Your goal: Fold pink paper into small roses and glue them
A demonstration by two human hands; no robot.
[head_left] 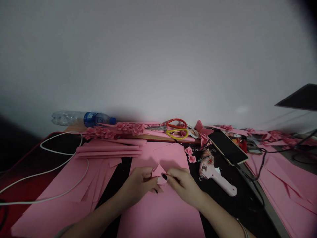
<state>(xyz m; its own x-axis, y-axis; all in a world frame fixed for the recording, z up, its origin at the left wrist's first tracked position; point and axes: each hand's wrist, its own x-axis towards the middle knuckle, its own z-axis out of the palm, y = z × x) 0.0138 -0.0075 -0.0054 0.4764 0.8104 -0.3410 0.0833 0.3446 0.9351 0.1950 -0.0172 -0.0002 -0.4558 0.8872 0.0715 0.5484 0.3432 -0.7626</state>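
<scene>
A small folded piece of pink paper (158, 171) with a pointed top is held between my two hands, above a large pink sheet (160, 215). My left hand (141, 183) pinches its left and lower side, thumb on the near face. From the right, my right hand (182, 185) grips its edge with the fingers pressed together; the nails are dark. Two small pink paper roses (190, 154) lie just beyond my right hand. To the right, a pink glue gun (218, 177) rests on the black surface.
Scissors (177, 128) with red and yellow handles, rolled paper (109, 148) and a plastic bottle (83, 118) lie along the wall. A phone (228, 147) and black cables are at right. A white cable (37, 178) loops at left over stacked pink sheets (66, 195).
</scene>
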